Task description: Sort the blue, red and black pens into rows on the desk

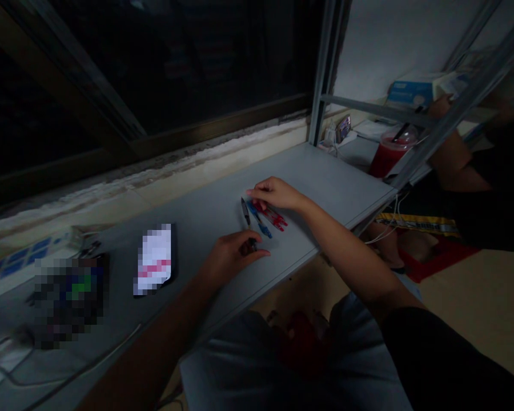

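Observation:
Several pens lie close together on the grey table: a black pen (245,212), a blue pen (263,227) and red pens (277,218). My left hand (229,257) rests at the near end of the black pen, its fingers curled about that end and the thumb stretched out to the right. Over the far ends of the red pens is my right hand (278,194), fingers bent in a pinch, with red showing beneath them. The fingers partly cover the pen ends there, and the grip is dim.
On the left lie a phone (155,257) with a lit screen, a blurred dark object (72,297) and a cable (89,368). At right, behind a metal post (323,74), stand a red drink cup (388,154) and a blue-white box (411,91). Another person's arm (454,154) is there.

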`<state>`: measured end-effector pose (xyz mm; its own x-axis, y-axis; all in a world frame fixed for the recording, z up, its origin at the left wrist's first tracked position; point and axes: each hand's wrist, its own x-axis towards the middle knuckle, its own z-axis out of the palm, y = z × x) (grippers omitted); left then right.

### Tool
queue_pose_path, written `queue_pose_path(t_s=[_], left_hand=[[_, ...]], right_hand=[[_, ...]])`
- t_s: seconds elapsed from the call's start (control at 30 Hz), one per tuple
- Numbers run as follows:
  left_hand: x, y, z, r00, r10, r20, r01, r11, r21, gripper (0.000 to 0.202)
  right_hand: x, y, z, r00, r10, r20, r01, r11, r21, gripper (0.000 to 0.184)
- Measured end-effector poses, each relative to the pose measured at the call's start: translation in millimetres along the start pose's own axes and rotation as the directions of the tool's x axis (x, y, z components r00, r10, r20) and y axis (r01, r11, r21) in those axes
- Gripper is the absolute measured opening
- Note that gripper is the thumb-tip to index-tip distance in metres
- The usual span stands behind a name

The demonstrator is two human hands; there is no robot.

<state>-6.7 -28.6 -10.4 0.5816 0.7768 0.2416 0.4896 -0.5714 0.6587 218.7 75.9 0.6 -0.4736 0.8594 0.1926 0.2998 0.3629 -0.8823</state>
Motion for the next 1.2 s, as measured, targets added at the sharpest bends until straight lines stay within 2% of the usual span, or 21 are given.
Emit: queue_pose_path(t_s=[0.1,0.2,0.33,0.53,0.67,1.03,1.2], left_hand=[[1.7,1.1,-1.0,0.999,-0.017,-0.034,0.017,1.000,0.004,0.037],[2.9,0.5,-1.0,1.000,-0.015,-0.021,0.015,1.000,-0.014,0.038],[3.2,-1.3,-0.9,1.000,0.004,-0.007,-0.004,1.000,-0.020,0.036],[4.2,-1.9,-2.0,1.000,-0.025,0.001,0.025,0.999,-0.021,0.037],[4.7,-4.9,-1.5,1.000,-0.018,0.002,0.018,1.000,0.004,0.032],[4.5,-1.5,-1.6,0.999,-0.036,-0.001,0.036,0.999,0.001,0.033],[5.0,-5.7,-0.2,0.996,-0.059,0.060,0.062,0.998,-0.033,0.036]], right_hand=[[0.7,1.9,-2.8,0.994,-0.047,-0.095,0.026,0.979,-0.203,0.046],[0.4,2.1,-4.8,0.991,-0.058,-0.118,0.010,0.929,-0.371,0.045],[-0.1,2.3,-5.2,0.992,-0.019,-0.124,-0.043,0.879,-0.475,0.041],[-1.3,4.1,-5.6,0.994,0.053,-0.099,-0.098,0.837,-0.538,0.030],[-1.9,5.4,-6.9,0.994,0.085,-0.069,-0.108,0.847,-0.521,0.027],[-2.0,8.0,-5.2,0.995,0.094,0.017,-0.074,0.872,-0.484,0.018],[-3.3,3.9,-4.7,0.995,0.099,0.016,-0.078,0.867,-0.493,0.019]])
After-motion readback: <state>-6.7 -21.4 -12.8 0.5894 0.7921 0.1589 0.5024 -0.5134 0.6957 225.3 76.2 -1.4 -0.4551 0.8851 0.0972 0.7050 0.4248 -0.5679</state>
